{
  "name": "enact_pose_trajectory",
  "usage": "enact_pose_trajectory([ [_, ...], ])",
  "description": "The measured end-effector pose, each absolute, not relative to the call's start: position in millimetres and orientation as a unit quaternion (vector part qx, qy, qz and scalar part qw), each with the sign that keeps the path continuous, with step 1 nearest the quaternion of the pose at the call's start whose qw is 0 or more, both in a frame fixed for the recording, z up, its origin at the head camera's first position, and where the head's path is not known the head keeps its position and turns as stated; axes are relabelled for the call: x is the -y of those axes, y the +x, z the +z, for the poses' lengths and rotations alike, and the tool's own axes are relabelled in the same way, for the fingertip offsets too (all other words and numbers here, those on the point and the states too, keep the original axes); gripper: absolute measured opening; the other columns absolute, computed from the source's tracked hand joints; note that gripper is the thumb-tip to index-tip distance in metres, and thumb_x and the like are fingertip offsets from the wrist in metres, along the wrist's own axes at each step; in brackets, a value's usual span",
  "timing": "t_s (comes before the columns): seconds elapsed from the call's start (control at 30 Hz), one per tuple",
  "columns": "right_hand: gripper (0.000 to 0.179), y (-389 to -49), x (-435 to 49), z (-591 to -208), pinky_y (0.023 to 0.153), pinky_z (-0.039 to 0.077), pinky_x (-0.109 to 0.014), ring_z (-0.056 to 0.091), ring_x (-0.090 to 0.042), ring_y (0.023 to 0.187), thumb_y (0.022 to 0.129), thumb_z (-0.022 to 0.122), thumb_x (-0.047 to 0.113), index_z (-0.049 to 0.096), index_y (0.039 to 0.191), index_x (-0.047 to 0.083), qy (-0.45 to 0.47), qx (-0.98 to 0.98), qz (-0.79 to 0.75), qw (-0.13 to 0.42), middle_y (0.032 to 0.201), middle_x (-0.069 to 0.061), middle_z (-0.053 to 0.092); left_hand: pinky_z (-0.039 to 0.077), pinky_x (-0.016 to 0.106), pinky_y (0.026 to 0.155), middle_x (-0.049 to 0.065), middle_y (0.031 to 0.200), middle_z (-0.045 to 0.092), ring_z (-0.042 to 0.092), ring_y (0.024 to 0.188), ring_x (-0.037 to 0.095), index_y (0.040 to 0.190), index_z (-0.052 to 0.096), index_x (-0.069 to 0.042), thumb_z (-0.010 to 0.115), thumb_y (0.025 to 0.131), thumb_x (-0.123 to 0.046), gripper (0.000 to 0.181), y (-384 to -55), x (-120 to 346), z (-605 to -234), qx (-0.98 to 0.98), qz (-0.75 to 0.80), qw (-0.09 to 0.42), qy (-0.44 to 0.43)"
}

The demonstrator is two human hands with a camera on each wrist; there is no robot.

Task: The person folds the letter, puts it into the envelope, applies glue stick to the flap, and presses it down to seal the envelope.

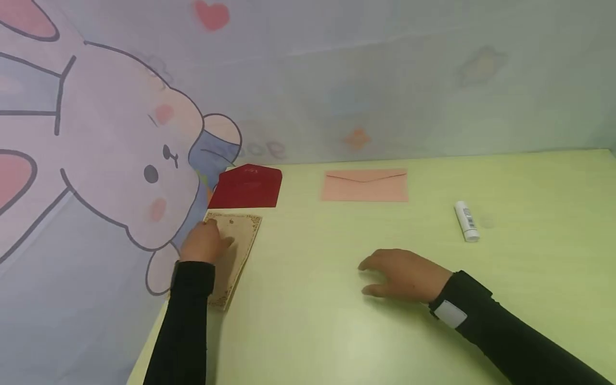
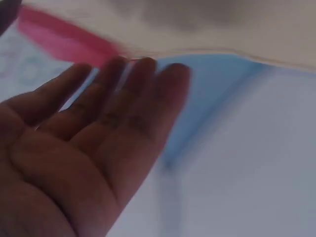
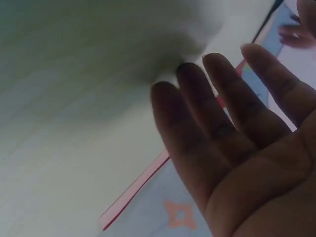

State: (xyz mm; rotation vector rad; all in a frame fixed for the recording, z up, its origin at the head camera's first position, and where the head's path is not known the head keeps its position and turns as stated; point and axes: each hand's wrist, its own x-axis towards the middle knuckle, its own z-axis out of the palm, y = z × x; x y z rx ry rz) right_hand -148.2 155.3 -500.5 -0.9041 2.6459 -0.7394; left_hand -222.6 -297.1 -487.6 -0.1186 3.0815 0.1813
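Red envelope just beyond tan paper; pink envelope, white tube rightward.

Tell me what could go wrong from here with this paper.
The bordered tan paper lies by the left edge of the table, so it might slip off if the left hand drags it outward. Lifting it by one side could also crease it. The red envelope sits just behind it and might get nudged.
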Motion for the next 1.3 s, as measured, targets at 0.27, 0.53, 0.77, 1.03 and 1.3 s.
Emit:
enact_pose_trajectory([
  [0.27, 0.046, -137, -126, -505, 0.111, 0.061, -0.050, 0.076, -0.027, 0.125, 0.104, 0.082, 0.042, 0.078, 0.138, 0.012, -0.344, -0.882, -0.284, 0.150, 0.134, -0.003, 0.080, 0.063, 0.062, 0.080, 0.037, 0.108, 0.075, 0.071, 0.090, 0.041, 0.123, 0.067, 0.018, 0.090, 0.096, -0.045, 0.072, -179, 355, -504, -0.979, 0.100, 0.097, -0.150],
  [0.53, 0.046, -148, -112, -508, 0.111, 0.061, -0.050, 0.077, -0.028, 0.124, 0.105, 0.080, 0.042, 0.078, 0.138, 0.010, -0.370, -0.872, -0.290, 0.135, 0.133, -0.005, 0.081, 0.064, 0.065, 0.091, 0.039, 0.125, 0.071, 0.073, 0.107, 0.053, 0.136, 0.063, 0.016, 0.093, 0.092, -0.026, 0.068, -171, 363, -494, -0.983, 0.135, 0.070, -0.103],
  [0.77, 0.073, -177, -131, -516, 0.118, 0.059, -0.057, 0.071, -0.038, 0.144, 0.108, 0.076, 0.047, 0.055, 0.166, 0.007, -0.270, -0.835, -0.426, 0.222, 0.160, -0.017, 0.068, 0.062, 0.032, 0.077, 0.017, 0.107, 0.078, 0.075, 0.084, 0.016, 0.140, 0.068, 0.004, 0.074, 0.112, -0.022, 0.039, -179, 304, -451, -0.913, 0.399, 0.079, 0.018],
  [1.03, 0.071, -195, -138, -510, 0.105, 0.066, -0.040, 0.078, -0.026, 0.129, 0.112, 0.072, 0.021, 0.040, 0.172, 0.000, -0.147, -0.670, -0.703, 0.190, 0.151, -0.015, 0.074, 0.065, 0.031, 0.072, 0.006, 0.100, 0.080, 0.076, 0.081, 0.012, 0.138, 0.073, -0.001, 0.076, 0.111, -0.017, 0.032, -208, 163, -460, -0.794, 0.606, 0.031, 0.032],
  [1.3, 0.040, -191, -153, -510, 0.085, 0.072, -0.039, 0.085, -0.016, 0.097, 0.101, 0.081, 0.004, 0.066, 0.138, 0.008, -0.032, -0.640, -0.750, 0.165, 0.108, 0.005, 0.085, 0.063, 0.031, 0.065, -0.002, 0.085, 0.078, 0.076, 0.070, 0.012, 0.129, 0.076, 0.001, 0.079, 0.109, -0.018, 0.028, -201, 108, -498, -0.757, 0.648, 0.081, 0.038],
])
